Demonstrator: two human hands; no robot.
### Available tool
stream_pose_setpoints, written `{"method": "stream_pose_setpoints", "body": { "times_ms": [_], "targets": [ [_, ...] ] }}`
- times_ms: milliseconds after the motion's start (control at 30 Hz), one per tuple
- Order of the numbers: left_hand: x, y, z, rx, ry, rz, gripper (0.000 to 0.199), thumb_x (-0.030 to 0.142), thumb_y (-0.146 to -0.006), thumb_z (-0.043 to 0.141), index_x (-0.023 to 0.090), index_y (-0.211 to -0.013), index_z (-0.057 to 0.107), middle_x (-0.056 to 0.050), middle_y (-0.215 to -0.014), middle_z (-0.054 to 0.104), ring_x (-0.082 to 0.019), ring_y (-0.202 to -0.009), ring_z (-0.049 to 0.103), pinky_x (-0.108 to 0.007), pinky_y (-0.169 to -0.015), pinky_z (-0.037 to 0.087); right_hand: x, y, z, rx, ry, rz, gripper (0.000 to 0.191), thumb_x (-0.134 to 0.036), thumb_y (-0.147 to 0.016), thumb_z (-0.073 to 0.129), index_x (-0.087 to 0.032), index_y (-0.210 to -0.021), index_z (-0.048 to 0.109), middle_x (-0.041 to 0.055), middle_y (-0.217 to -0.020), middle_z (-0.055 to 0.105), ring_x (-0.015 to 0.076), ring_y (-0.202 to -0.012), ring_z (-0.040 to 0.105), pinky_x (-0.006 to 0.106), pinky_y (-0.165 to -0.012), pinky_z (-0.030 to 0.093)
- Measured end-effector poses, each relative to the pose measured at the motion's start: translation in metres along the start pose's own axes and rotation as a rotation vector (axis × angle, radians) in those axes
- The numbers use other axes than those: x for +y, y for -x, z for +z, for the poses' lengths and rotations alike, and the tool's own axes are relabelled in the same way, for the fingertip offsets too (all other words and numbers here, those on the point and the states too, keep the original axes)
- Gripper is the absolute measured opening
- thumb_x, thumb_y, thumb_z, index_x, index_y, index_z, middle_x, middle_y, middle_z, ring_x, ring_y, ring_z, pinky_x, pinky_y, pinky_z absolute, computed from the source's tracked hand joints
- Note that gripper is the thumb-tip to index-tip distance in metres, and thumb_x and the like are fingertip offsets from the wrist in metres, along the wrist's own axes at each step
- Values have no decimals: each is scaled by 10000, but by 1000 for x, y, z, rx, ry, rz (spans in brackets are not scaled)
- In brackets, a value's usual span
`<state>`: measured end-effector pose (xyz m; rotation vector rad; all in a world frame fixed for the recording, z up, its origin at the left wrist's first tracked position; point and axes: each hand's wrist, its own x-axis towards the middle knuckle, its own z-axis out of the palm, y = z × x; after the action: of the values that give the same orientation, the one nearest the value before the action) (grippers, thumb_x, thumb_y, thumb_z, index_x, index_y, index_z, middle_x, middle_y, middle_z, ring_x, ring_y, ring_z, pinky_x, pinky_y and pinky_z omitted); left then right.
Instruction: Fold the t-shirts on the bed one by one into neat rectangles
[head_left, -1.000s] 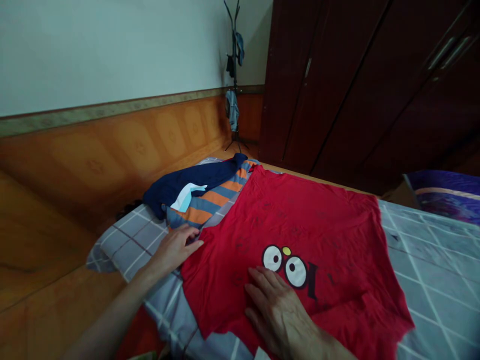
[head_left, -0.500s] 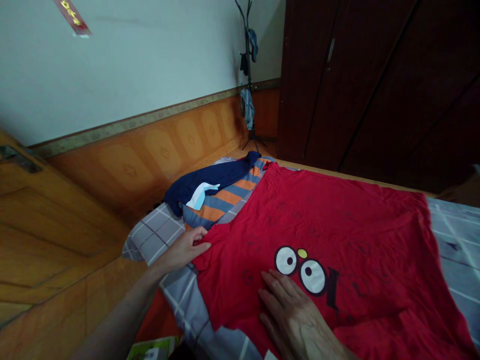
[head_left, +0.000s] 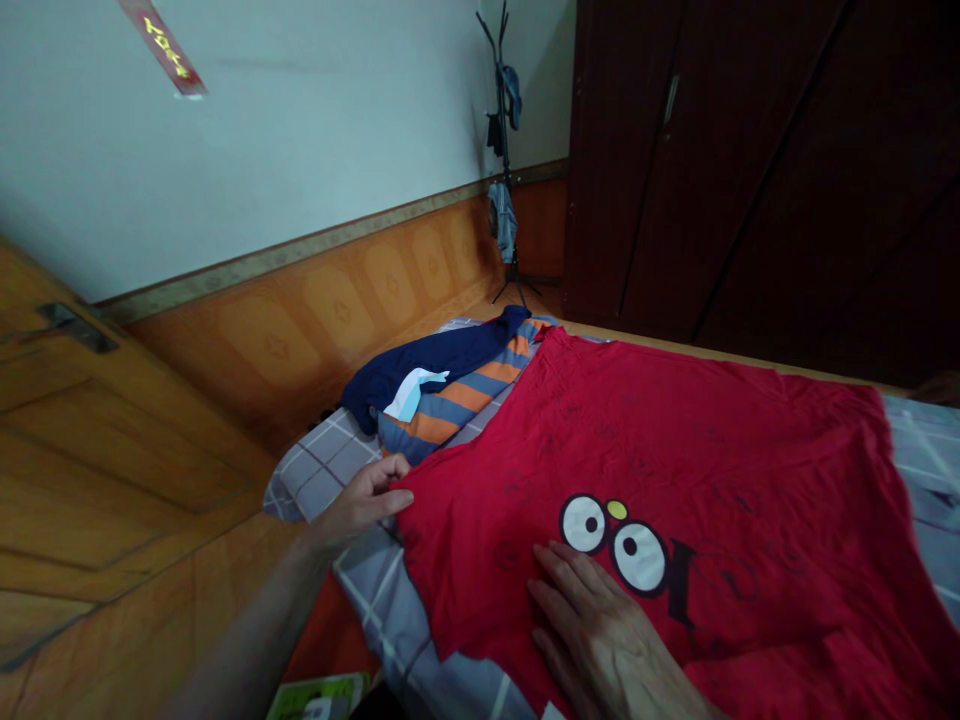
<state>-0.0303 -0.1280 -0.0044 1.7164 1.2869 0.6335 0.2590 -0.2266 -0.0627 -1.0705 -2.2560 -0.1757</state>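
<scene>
A red T-shirt (head_left: 600, 430) lies spread out on the bed, with a cartoon print of two big white eyes and a yellow spot between them. My left hand (head_left: 369, 497) is at its left corner, thumb and fingers closed on the sleeve's edge; part of the fingertips is hidden. On the front of the shirt, just below the eyes, my right hand (head_left: 592, 620) rests flat with its fingers stretched out. A small white piece shows by the right wrist at the bottom edge.
Beyond the shirt lie a dark blue garment (head_left: 435, 350) and an orange-and-grey striped cloth (head_left: 457, 400) on the checked bedsheet (head_left: 322, 455). A coat stand (head_left: 504, 130), a dark wardrobe (head_left: 720, 180) and a wooden door (head_left: 112, 450) surround the bed.
The view has shifted slightly, moving the scene right and a little down. My left hand has drawn slightly left at the sleeve's edge. My right hand stays flat on the shirt.
</scene>
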Motion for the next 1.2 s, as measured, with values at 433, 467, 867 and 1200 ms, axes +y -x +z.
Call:
{"method": "stream_pose_setpoints", "body": {
  "times_ms": [433,467,867,1200],
  "targets": [
    [16,-20,18,209,-832,121,331,442,-916,419,188,-941,630,-60,-931,638,-206,-905,578,-289,-800,400,-1,1,-1,-9,-18,6,230,-218,-838,478,-186,-997,642,90,-1132,659,250,-1035,615,368,-853,535],
    [17,-25,21,209,-833,123,352,439,-926,392,185,-914,634,-60,-917,644,-200,-885,586,-281,-782,400,-1,1,-2,-20,-19,9,230,-216,-841,477,-188,-1000,641,88,-1135,657,247,-1042,611,367,-864,529],
    [18,-57,39,156,-741,39,316,377,-834,512,175,-614,616,20,-568,583,-130,-569,538,-232,-539,287,0,0,-6,-104,-32,18,219,-231,-860,490,-189,-1019,636,82,-1178,638,248,-1100,583,369,-899,514],
    [9,-43,47,226,-563,159,157,283,-869,438,191,-813,553,6,-737,623,-155,-713,595,-253,-672,406,1,-1,-8,-129,-36,6,225,-192,-841,466,-199,-1001,624,79,-1181,632,238,-1100,572,362,-919,492]
  ]
}}
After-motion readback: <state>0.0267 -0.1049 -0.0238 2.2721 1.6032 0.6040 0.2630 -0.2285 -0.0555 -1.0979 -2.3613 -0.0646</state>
